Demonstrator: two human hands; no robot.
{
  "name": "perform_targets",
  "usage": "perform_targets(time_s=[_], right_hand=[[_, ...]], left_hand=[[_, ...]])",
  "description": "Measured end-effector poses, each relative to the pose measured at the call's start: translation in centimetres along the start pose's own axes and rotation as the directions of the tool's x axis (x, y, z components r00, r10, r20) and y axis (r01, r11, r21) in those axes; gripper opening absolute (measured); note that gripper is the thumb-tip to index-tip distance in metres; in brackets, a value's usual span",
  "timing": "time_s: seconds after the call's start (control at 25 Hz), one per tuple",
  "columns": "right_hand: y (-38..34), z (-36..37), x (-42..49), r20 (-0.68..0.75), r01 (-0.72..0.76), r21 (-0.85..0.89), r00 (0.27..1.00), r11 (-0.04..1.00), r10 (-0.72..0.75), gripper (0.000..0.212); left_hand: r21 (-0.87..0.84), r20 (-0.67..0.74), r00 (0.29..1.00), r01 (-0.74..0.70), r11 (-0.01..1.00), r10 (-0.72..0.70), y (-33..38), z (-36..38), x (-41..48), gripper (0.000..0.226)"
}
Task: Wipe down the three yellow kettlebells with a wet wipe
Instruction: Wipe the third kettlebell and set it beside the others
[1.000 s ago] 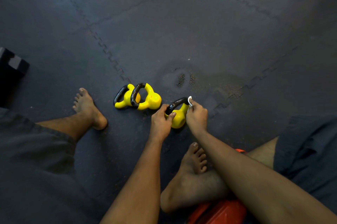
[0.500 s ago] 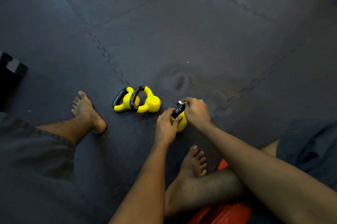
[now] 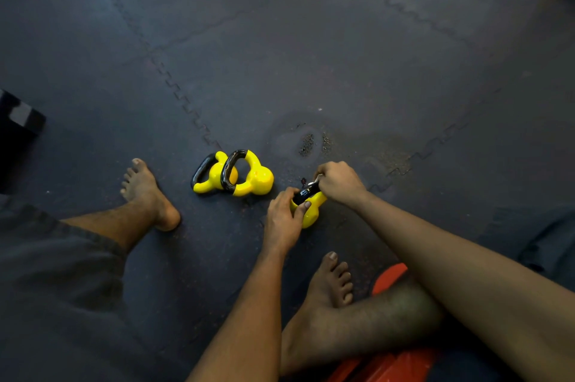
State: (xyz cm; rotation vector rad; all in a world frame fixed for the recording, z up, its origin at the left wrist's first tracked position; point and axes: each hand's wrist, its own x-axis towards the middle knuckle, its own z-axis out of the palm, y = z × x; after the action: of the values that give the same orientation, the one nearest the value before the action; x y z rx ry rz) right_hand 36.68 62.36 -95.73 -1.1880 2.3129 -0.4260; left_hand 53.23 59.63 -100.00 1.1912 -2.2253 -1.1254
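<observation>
Head view: L hand (image 3: pixel 281 220) grip round yellow kettlebell (image 3: pixel 311 214), R hand (image 3: pixel 339 179) grip tight on its handle (image 3: pixel 306 192), prob. w/ wipe (image 3: pixel 318 177).

Ahead: mat (image 3: pixel 342 39) free, wide room.
Left: kettlebell pair (image 3: pixel 256 179) blocks, L foot (image 3: pixel 146 192) beyond.
Near body: R foot (image 3: pixel 329 282), orange item (image 3: pixel 389 276) beside.

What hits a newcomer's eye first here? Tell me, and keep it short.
Bright yellow against dark floor mats: two kettlebells lie side by side near the centre, the left kettlebell and the middle kettlebell. Just right of them, the left hand grips the third kettlebell while the right hand holds a wet wipe at its black handle.
</observation>
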Motion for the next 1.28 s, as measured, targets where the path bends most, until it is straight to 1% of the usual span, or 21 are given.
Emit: perform_targets(time_s=[0.04, 0.08, 0.16, 0.2, 0.24, 0.32, 0.36, 0.44, 0.48, 0.52, 0.6, 0.64, 0.76, 0.8, 0.92, 0.96, 1.04, 1.12, 1.16, 1.2, 1.28], right_hand=[[-0.2, 0.1, -0.2, 0.005, 0.030, -0.009, 1.000, 1.000, -0.030, 0.028], [-0.3, 0.2, -0.3, -0.013, 0.024, 0.001, 1.000, 1.000, -0.024, 0.027], [0.0, 0.5, -0.6, -0.098, -0.064, 0.071, 0.993, 0.995, 0.071, 0.029], [0.1, 0.9, -1.0, -0.151, -0.074, 0.082, 0.985, 0.994, 0.086, 0.029], [-0.1, 1.5, -1.6, -0.190, -0.047, 0.083, 0.980, 0.995, 0.062, 0.029], [-0.4, 2.5, -2.8, -0.243, 0.056, 0.093, 0.970, 0.994, -0.032, 0.030], [-0.4, 2.7, -3.0, -0.268, 0.064, 0.120, 0.963, 0.991, -0.030, 0.030], [0.0, 2.8, -3.0, -0.307, -0.011, 0.167, 0.950, 0.986, 0.063, 0.032], [0.2, 3.0, -3.1, -0.324, -0.026, 0.173, 0.943, 0.985, 0.081, 0.034], [0.3, 3.3, -3.5, -0.336, 0.010, 0.181, 0.940, 0.984, 0.052, 0.036], [-0.2, 4.0, -4.6, -0.362, 0.139, 0.215, 0.931, 0.967, -0.053, 0.037], [-0.3, 4.3, -4.8, -0.376, 0.157, 0.245, 0.925, 0.957, -0.055, 0.038], [-0.4, 4.9, -4.9, -0.390, 0.054, 0.360, 0.916, 0.931, 0.097, 0.043], [-0.5, 5.3, -5.2, -0.390, 0.059, 0.385, 0.915, 0.921, 0.105, 0.045], [-1.2, 6.2, -6.0, -0.382, 0.125, 0.402, 0.923, 0.907, 0.042, 0.044], [-1.2, 6.3, -5.7, -0.381, 0.112, 0.408, 0.923, 0.906, 0.058, 0.043], [-1.1, 6.0, -4.6, -0.358, -0.002, 0.491, 0.911, 0.871, 0.204, 0.039], [-1.1, 5.9, -4.1, -0.337, -0.099, 0.570, 0.877, 0.815, 0.342, 0.037], [-1.4, 6.0, -4.2, -0.347, -0.096, 0.584, 0.868, 0.806, 0.355, 0.036], [-1.7, 6.3, -4.6, -0.367, -0.068, 0.584, 0.866, 0.809, 0.338, 0.037], [-2.5, 7.1, -5.8, -0.410, 0.006, 0.548, 0.873, 0.837, 0.262, 0.040]], left_hand=[[0.002, -0.006, 1.000, 0.001, 1.000, 0.000, 0.0, 0.1, 0.0, 0.023], [0.004, -0.013, 1.000, 0.003, 1.000, -0.002, 0.0, 0.1, 0.0, 0.023], [0.001, -0.020, 1.000, 0.012, 1.000, -0.012, 0.0, 0.2, 0.0, 0.022], [-0.002, -0.023, 1.000, 0.016, 1.000, -0.016, -0.1, 0.3, 0.0, 0.022], [-0.007, -0.027, 0.999, 0.020, 1.000, -0.020, -0.2, 0.3, 0.0, 0.023], [-0.025, -0.030, 0.999, 0.042, 0.999, -0.043, -0.4, 0.3, 0.1, 0.024], [-0.033, -0.030, 0.998, 0.052, 0.998, -0.053, -0.4, 0.3, 0.1, 0.025], [-0.040, -0.031, 0.998, 0.054, 0.998, -0.055, -0.4, 0.2, 0.1, 0.025], [-0.044, -0.031, 0.998, 0.051, 0.998, -0.052, -0.3, 0.2, 0.0, 0.026], [-0.051, -0.034, 0.998, 0.050, 0.997, -0.051, -0.3, 0.3, 0.0, 0.026], [-0.067, -0.048, 0.997, 0.051, 0.996, -0.054, -0.3, 0.3, 0.2, 0.027], [-0.073, -0.054, 0.997, 0.052, 0.996, -0.056, -0.3, 0.2, 0.3, 0.027], [-0.081, -0.057, 0.996, 0.057, 0.995, -0.062, -0.2, 0.1, 0.5, 0.029], [-0.084, -0.054, 0.996, 0.061, 0.995, -0.066, -0.2, 0.1, 0.4, 0.030], [-0.108, -0.065, 0.994, 0.083, 0.991, -0.090, -0.3, 0.0, 0.4, 0.031], [-0.115, -0.069, 0.993, 0.089, 0.989, -0.098, -0.4, 0.0, 0.4, 0.030], [-0.119, -0.064, 0.993, 0.095, 0.988, -0.103, -0.5, -0.2, 0.4, 0.029], [-0.117, -0.051, 0.995, 0.085, 0.990, -0.091, -0.5, -0.2, 0.2, 0.029], [-0.114, -0.045, 0.996, 0.076, 0.991, -0.082, -0.5, -0.2, 0.1, 0.030], [-0.115, -0.043, 0.996, 0.071, 0.991, -0.076, -0.6, -0.1, 0.1, 0.030], [-0.129, -0.045, 0.996, 0.076, 0.989, -0.082, -0.7, 0.0, 0.2, 0.030]])
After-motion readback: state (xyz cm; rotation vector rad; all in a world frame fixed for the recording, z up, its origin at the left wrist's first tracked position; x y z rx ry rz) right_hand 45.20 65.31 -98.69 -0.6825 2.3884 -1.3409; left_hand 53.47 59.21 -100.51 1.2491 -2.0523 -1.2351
